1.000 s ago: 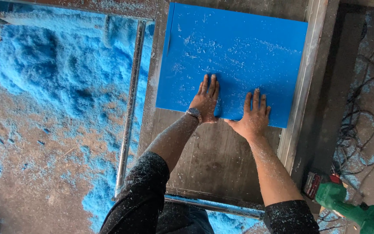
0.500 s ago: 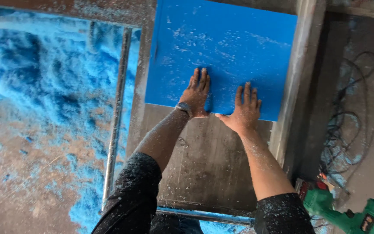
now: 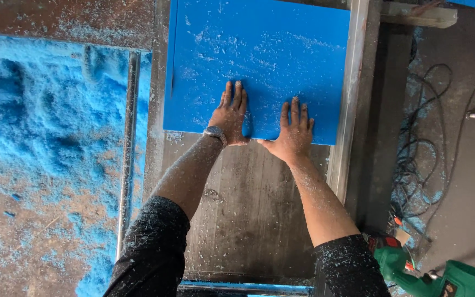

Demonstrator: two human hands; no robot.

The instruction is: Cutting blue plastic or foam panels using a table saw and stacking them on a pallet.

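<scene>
The sheet (image 3: 259, 66) had slid farther up the counter (image 3: 248, 209) — both hands, left (image 3: 229, 116) and right (image 3: 294, 131), lay flat and open on its near edge, gripping nothing. Even pressure would likely keep it square against the rail (image 3: 349, 93).

light: bright, even daylight | shadows: soft and short, a thin one under each forearm on the dark desk (image 3: 248, 209) | glare: faint sheen on the blue board (image 3: 259, 60), colours saturated | focus: sharp at centre | blur: none visible | edges: slight wide-angle bend along the metal rail (image 3: 126, 154)
</scene>
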